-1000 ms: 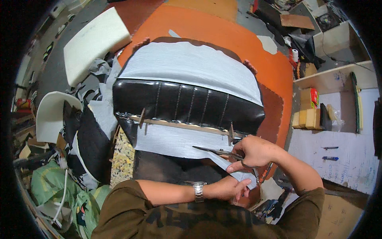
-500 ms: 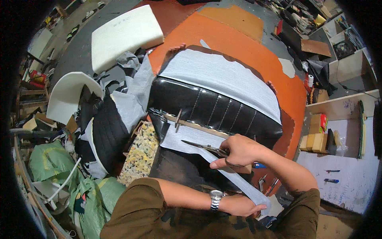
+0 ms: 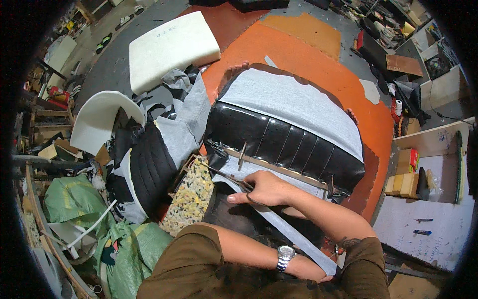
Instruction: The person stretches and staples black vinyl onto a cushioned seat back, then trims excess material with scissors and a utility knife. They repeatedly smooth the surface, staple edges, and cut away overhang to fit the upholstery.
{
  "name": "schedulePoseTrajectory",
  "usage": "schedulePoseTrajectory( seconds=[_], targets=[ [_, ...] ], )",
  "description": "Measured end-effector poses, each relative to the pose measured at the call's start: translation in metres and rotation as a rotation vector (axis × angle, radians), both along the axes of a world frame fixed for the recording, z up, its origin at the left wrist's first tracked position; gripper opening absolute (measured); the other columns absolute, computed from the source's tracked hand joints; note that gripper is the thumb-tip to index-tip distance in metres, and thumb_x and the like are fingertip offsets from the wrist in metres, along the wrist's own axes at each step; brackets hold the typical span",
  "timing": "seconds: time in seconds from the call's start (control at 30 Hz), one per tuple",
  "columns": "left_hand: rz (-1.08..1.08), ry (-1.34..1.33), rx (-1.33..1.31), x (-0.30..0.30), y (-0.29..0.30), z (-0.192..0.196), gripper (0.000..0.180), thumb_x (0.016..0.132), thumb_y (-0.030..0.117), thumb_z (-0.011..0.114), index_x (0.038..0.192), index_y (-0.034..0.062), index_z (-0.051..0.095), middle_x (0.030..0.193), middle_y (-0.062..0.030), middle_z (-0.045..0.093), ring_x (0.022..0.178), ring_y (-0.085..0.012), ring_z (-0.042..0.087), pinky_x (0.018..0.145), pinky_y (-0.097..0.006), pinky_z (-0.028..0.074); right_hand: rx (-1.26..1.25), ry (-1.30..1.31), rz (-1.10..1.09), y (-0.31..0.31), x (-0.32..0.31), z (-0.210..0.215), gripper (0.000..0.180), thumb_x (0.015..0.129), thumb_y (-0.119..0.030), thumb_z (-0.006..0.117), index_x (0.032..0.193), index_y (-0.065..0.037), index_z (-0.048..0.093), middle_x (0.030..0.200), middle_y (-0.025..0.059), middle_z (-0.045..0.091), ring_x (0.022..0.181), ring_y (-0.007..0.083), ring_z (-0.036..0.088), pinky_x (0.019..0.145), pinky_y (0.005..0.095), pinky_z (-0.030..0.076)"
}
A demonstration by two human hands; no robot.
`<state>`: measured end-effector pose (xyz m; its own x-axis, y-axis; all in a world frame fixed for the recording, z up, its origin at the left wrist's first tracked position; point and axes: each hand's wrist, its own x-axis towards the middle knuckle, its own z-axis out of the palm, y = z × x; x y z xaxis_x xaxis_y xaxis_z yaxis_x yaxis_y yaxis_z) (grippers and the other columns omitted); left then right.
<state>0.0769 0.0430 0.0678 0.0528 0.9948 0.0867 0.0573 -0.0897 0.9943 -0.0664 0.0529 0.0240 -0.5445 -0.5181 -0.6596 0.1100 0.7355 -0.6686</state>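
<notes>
A bright orange sheet of smooth material covers much of the grey floor, with a thick white foam block lying toward the upper left. At the left are a curved white shell-like piece, a quilted black fabric piece and shiny green woven sacks. In the middle rests a glossy black seat cover with stitched lines, a broad pale grey cloth along its far side and a narrow wooden strip along its near edge.

The right hand is closed around the handles of a pair of dark metal scissors, whose blades point left over the pale grey cloth panel beside the wooden strip. Their tips are near a speckled yellow foam slab. From below the right hand, a long pale grey cloth strip slants down to the left hand. That hand, below a silver metal watch, is mostly hidden at the strip's end; whether its fingers pinch the cloth cannot be told.
</notes>
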Motion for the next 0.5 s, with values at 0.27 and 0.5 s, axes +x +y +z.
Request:
schedulePoseTrajectory(
  seconds=[0.27,0.5],
  targets=[
    [-0.059,0.167,0.120,0.047,0.026,-0.059,0.018,0.104,0.022,0.052,0.093,0.0082,0.058,0.088,-0.0050,0.059,0.080,-0.0202,0.062,0.080,-0.037,0.053,0.002,0.102,-0.001,-0.025,0.001,-0.016,0.090,0.078,-0.083,0.078,0.077,0.007,0.078,0.076,0.0261,0.072,0.077,0.0390,0.074,0.077,0.0482,0.058],
    [-0.010,0.049,-0.137,0.012,-0.006,-0.020,0.030,0.101,0.029,0.063,0.115,0.0046,0.071,0.106,-0.0164,0.076,0.085,-0.0334,0.071,0.079,-0.045,0.056,-0.181,0.214,0.036,-0.026,0.025,-0.006,0.071,0.083,-0.066,0.086,0.097,0.003,0.080,0.074,0.0241,0.071,0.073,0.0396,0.073,0.073,0.0475,0.057]
  ],
)
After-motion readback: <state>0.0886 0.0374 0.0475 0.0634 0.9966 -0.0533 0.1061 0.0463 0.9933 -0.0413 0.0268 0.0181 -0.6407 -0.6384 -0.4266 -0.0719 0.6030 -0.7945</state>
